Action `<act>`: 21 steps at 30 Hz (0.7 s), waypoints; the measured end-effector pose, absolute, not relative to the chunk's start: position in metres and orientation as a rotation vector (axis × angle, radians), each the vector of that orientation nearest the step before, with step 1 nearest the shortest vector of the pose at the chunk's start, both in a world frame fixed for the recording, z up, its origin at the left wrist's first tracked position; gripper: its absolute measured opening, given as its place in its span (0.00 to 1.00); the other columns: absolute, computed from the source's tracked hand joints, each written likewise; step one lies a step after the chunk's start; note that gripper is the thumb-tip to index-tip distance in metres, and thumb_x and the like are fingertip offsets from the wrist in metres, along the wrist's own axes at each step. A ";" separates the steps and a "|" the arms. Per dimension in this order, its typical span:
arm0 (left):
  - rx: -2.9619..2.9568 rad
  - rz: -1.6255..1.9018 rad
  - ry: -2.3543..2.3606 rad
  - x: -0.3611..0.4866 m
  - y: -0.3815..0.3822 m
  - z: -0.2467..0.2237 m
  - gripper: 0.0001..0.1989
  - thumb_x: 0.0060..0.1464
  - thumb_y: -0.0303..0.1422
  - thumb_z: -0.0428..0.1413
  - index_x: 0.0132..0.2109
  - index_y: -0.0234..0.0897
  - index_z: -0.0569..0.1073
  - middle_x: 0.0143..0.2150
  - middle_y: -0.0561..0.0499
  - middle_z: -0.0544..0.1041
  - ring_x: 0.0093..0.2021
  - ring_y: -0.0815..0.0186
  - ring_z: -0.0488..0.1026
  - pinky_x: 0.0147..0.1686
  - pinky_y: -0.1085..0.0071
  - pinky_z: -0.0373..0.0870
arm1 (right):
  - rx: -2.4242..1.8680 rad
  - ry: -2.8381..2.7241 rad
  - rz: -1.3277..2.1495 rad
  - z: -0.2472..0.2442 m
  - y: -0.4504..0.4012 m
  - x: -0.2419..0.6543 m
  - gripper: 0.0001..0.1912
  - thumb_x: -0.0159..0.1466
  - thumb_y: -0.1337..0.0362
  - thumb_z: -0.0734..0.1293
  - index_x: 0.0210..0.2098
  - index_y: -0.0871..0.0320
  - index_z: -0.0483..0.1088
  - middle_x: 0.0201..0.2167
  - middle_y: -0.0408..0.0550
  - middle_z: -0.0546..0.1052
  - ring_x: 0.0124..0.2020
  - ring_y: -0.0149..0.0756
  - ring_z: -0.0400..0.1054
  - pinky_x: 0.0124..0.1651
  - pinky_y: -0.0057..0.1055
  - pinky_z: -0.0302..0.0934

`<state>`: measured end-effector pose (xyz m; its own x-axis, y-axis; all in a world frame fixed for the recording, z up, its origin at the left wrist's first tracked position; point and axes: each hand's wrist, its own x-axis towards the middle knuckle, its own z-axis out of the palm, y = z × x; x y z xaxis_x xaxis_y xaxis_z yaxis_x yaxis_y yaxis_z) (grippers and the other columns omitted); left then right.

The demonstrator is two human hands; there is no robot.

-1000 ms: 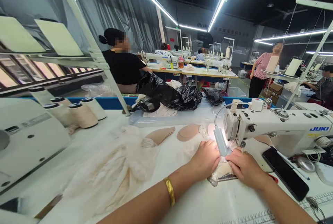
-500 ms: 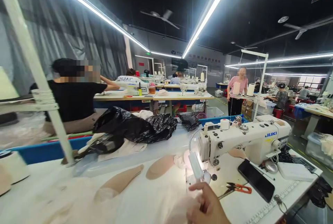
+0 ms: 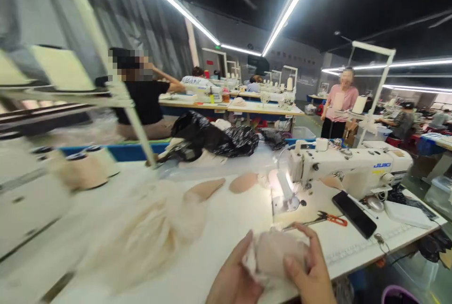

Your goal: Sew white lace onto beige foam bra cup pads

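Note:
Low in the view, in front of the sewing machine (image 3: 349, 167), a rounded beige fabric piece (image 3: 277, 252) is held between both hands. My left hand (image 3: 236, 271) grips its left edge, and my right hand (image 3: 310, 266) wraps round the right side with the thumb pressed on top. Just beyond my right hand lie orange-handled thread snips (image 3: 332, 218). A lit lamp shines at the needle area. Two flat beige pieces, one a curved panel (image 3: 205, 189) and the other an oval panel (image 3: 243, 183), rest left of the machine.
Loose sheer cream fabric (image 3: 148, 233) spreads over the left of the white table. Black plastic bags (image 3: 215, 136) lie at the back. A phone (image 3: 354, 214), a white box (image 3: 406, 214) and a ruler sit right. Thread cones (image 3: 86, 172) stand left. Co-workers are beyond.
The view has swung left and down. My left hand has come into sight, and both hands now hold the beige piece; earlier only my right hand showed clearly, near the lamp.

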<state>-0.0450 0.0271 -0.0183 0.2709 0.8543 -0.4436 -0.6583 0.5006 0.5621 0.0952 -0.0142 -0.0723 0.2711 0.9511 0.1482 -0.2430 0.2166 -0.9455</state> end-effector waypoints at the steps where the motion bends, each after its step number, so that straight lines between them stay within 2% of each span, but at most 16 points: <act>1: 0.292 1.060 0.767 -0.039 0.023 -0.012 0.24 0.55 0.36 0.69 0.56 0.33 0.79 0.49 0.39 0.85 0.48 0.45 0.83 0.46 0.55 0.82 | -1.010 -0.893 1.016 -0.068 -0.019 0.097 0.42 0.60 0.40 0.76 0.65 0.52 0.64 0.46 0.52 0.83 0.48 0.49 0.79 0.53 0.41 0.73; 6: 0.326 1.125 0.737 -0.028 0.016 -0.002 0.16 0.49 0.31 0.74 0.44 0.29 0.82 0.46 0.39 0.85 0.46 0.51 0.83 0.43 0.66 0.81 | -1.077 -0.817 1.073 -0.064 -0.031 0.100 0.40 0.61 0.45 0.77 0.66 0.49 0.64 0.53 0.54 0.82 0.52 0.48 0.78 0.59 0.42 0.70; 10: 0.260 1.157 0.774 -0.030 0.015 -0.008 0.14 0.50 0.31 0.73 0.42 0.31 0.83 0.44 0.43 0.84 0.40 0.58 0.81 0.35 0.71 0.79 | -1.082 -0.805 1.067 -0.070 -0.032 0.100 0.40 0.61 0.45 0.78 0.66 0.50 0.64 0.50 0.53 0.82 0.51 0.49 0.78 0.57 0.42 0.71; 14: 0.303 1.161 0.737 -0.031 0.015 -0.010 0.15 0.48 0.33 0.75 0.40 0.31 0.83 0.43 0.44 0.84 0.39 0.59 0.80 0.35 0.71 0.78 | -1.076 -0.783 1.047 -0.072 -0.031 0.099 0.40 0.60 0.44 0.78 0.65 0.51 0.65 0.47 0.53 0.83 0.48 0.49 0.79 0.53 0.42 0.73; 21: 0.421 1.172 0.687 -0.032 0.014 -0.012 0.18 0.43 0.36 0.77 0.39 0.31 0.83 0.39 0.44 0.84 0.39 0.57 0.81 0.40 0.68 0.75 | -1.123 -0.828 1.026 -0.076 -0.032 0.100 0.39 0.63 0.43 0.76 0.66 0.51 0.64 0.50 0.53 0.83 0.49 0.48 0.79 0.55 0.41 0.73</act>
<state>-0.0316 0.0135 -0.0116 0.2230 0.9367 -0.2698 -0.6933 0.3470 0.6316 0.1003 -0.0325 -0.0758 0.3276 0.9444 0.0264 -0.2251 0.1051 -0.9686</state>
